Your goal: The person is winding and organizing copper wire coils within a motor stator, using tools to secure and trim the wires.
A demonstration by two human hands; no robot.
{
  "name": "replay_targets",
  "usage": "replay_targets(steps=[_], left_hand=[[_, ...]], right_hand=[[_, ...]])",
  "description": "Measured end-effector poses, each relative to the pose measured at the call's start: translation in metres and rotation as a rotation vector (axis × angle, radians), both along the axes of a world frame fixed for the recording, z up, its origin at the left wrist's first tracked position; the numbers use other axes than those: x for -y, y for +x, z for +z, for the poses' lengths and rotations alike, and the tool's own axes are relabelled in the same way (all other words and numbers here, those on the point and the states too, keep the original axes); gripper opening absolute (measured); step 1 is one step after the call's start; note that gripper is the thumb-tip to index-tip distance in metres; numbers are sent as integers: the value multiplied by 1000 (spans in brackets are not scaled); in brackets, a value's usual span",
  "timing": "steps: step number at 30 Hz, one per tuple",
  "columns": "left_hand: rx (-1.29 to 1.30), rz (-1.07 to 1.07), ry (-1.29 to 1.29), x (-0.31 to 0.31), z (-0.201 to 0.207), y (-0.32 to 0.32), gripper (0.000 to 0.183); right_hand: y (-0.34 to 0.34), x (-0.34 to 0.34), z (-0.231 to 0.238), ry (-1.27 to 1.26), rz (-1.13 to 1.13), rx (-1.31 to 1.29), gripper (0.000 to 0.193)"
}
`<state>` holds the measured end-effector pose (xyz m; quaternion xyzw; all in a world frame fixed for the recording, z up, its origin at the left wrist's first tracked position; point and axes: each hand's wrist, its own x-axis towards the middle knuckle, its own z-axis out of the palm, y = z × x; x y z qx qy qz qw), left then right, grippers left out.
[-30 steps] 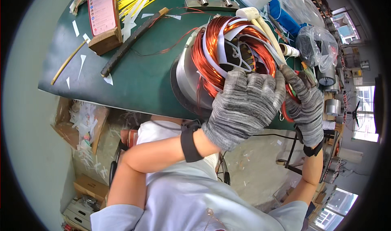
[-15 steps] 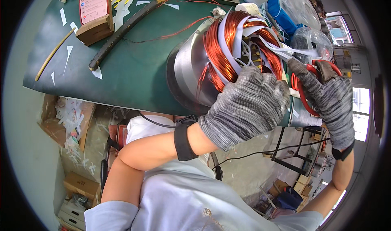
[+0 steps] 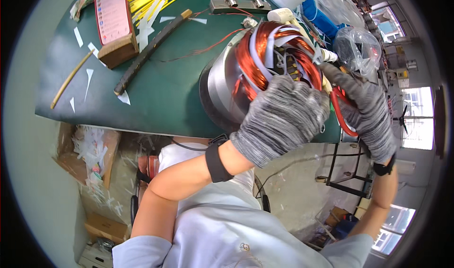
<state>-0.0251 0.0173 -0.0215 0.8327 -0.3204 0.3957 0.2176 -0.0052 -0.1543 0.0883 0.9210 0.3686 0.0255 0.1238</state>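
Note:
A metal motor stator (image 3: pixel 218 81) lies on the green table, with copper windings (image 3: pixel 248 62) bulging from its end and white insulation strips between the coils. My left hand (image 3: pixel 286 116), in a grey striped knit glove, is closed against the near side of the windings. Its curled fingers hide whatever they grip, and a thin loop of wire shows beside them. My right hand (image 3: pixel 366 107), gloved alike, is wrapped round red-handled scissors (image 3: pixel 343 112) at the right of the windings. The scissors' blades are mostly hidden behind that hand and the coils.
A phone (image 3: pixel 113 15) leans on a wooden block (image 3: pixel 118 50). Nearby lie a dark stick (image 3: pixel 151 53), a thin curved stick (image 3: pixel 71 79), yellow strips (image 3: pixel 142 1) and white scraps. Behind the stator stand a metal fixture (image 3: pixel 241 5), a blue bin (image 3: pixel 317 17) and a plastic bag (image 3: pixel 357 48).
My right hand with the scissors has moved left, closer to the windings. The blades and white strip seen out to the right before no longer show there. The view has shifted slightly.

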Motion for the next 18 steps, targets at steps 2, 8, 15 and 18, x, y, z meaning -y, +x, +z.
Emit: replay_targets(steps=[2, 8, 15, 18], left_hand=[[-79, -28, 54, -8, 5, 0, 26], [-183, -327, -234, -59, 43, 23, 37], [-1168, -517, -375, -61, 57, 85, 33], [-1270, -582, -306, -51, 62, 89, 35]], right_hand=[[-21, 23, -28, 608, -270, -26, 49], [-75, 39, -118, 2039, -787, -738, 55], [-59, 5, -144, 1899, -444, -743, 64], [-59, 4, -140, 1824, -474, -645, 58]])
